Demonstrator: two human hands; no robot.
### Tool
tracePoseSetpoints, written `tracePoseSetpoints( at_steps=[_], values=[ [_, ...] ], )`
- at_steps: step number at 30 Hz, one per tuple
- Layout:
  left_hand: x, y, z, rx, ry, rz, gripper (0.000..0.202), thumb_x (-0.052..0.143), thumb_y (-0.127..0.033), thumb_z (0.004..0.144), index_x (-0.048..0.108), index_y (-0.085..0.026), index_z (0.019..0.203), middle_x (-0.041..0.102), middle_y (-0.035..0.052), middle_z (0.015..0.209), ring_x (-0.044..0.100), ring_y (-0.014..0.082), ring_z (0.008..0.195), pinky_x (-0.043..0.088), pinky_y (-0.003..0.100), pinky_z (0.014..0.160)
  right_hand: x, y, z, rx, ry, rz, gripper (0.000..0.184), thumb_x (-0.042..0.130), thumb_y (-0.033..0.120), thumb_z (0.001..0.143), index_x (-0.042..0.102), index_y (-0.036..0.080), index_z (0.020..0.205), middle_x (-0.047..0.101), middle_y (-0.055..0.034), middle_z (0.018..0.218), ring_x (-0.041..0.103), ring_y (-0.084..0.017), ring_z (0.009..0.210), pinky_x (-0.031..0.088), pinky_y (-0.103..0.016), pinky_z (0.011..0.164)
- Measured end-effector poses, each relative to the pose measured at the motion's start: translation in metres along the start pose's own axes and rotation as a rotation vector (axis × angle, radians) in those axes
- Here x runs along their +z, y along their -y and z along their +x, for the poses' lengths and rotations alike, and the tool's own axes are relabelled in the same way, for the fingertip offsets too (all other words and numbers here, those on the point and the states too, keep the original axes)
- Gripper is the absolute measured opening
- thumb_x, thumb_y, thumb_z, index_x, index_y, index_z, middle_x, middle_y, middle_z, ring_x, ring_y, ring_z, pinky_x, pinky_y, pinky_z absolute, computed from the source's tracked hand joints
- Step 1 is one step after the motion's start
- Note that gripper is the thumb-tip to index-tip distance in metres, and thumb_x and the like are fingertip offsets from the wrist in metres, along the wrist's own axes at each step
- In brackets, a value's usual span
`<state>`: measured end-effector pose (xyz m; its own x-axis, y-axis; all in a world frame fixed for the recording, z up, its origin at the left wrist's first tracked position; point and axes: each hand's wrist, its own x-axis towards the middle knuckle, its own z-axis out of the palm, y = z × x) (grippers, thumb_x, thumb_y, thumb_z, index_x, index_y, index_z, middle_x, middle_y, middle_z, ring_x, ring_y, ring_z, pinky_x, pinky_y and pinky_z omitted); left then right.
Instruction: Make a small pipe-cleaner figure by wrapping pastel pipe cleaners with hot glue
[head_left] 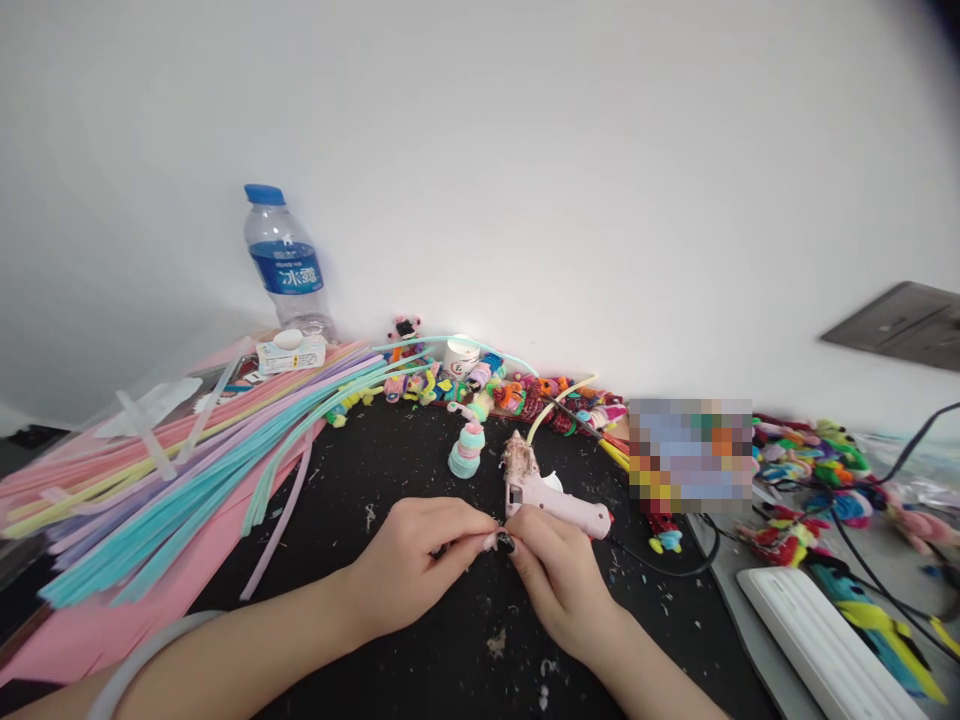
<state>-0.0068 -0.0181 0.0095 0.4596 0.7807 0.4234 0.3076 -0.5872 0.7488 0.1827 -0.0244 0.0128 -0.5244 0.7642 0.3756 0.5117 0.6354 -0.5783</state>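
My left hand (409,568) and my right hand (559,575) meet at the fingertips over a black mat (420,670). Both pinch a small dark piece (505,543) between them; I cannot tell what it is. A pink glue gun (551,495) lies just behind my right hand, nozzle pointing away. A small stacked pastel figure (467,450) stands behind it. My left wrist wears a pale bangle (142,655).
A sheaf of pastel pipe cleaners (187,470) fans across pink sheets at left. A water bottle (287,265) stands by the wall. Several colourful pipe-cleaner figures (525,395) line the back. A white bar-shaped object (825,645) and cables lie at right.
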Motion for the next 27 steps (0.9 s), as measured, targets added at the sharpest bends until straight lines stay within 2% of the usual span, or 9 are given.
tracePoseSetpoints(
  at_steps=[7, 13, 19, 24, 27],
  values=[
    [0.0045, -0.0018, -0.0024, -0.064, 0.019, 0.02, 0.024, 0.045, -0.017, 0.089, 0.065, -0.015, 0.101, 0.067, 0.0019, 0.066, 0.055, 0.0099, 0.054, 0.043, 0.019, 0.054, 0.0009, 0.0006, -0.002, 0.005, -0.059, -0.154, 0.024, 0.036, 0.012, 0.091, 0.047, 0.019, 0.071, 0.048, -0.0004, 0.063, 0.043, -0.013, 0.054, 0.031, -0.025, 0.052],
    [0.0061, -0.0036, -0.0043, -0.092, 0.067, 0.053, 0.023, 0.043, -0.019, 0.09, 0.066, -0.014, 0.093, 0.065, 0.0015, 0.062, 0.054, 0.0102, 0.051, 0.042, 0.02, 0.054, 0.0036, 0.0037, -0.0021, -0.019, -0.097, -0.305, 0.027, 0.039, 0.013, 0.09, 0.042, 0.02, 0.064, 0.045, 0.0, 0.058, 0.038, -0.013, 0.051, 0.026, -0.027, 0.05],
    [0.0038, -0.0033, -0.0024, -0.072, 0.033, -0.103, 0.026, 0.042, -0.014, 0.09, 0.063, -0.015, 0.105, 0.072, 0.0038, 0.084, 0.064, 0.0096, 0.062, 0.049, 0.019, 0.066, -0.0011, -0.0003, -0.0021, 0.059, -0.049, 0.047, 0.023, 0.033, 0.017, 0.094, 0.049, 0.019, 0.077, 0.049, -0.0005, 0.068, 0.046, -0.014, 0.06, 0.033, -0.026, 0.055],
    [0.0042, -0.0018, -0.0034, -0.02, 0.013, -0.105, 0.025, 0.041, -0.011, 0.089, 0.063, -0.016, 0.1, 0.07, 0.0017, 0.08, 0.063, 0.0089, 0.061, 0.049, 0.018, 0.064, -0.0014, -0.0029, 0.0002, 0.019, -0.012, 0.214, 0.024, 0.032, 0.02, 0.096, 0.05, 0.02, 0.079, 0.051, 0.0003, 0.069, 0.047, -0.014, 0.061, 0.035, -0.025, 0.057],
    [0.0039, -0.002, -0.0038, 0.011, 0.024, -0.078, 0.025, 0.04, -0.011, 0.089, 0.063, -0.016, 0.096, 0.068, 0.001, 0.073, 0.062, 0.0095, 0.06, 0.048, 0.018, 0.063, -0.0008, -0.0025, 0.0005, 0.019, 0.014, 0.218, 0.025, 0.033, 0.021, 0.096, 0.051, 0.019, 0.079, 0.053, -0.0006, 0.069, 0.048, -0.014, 0.062, 0.035, -0.025, 0.057]
  ],
)
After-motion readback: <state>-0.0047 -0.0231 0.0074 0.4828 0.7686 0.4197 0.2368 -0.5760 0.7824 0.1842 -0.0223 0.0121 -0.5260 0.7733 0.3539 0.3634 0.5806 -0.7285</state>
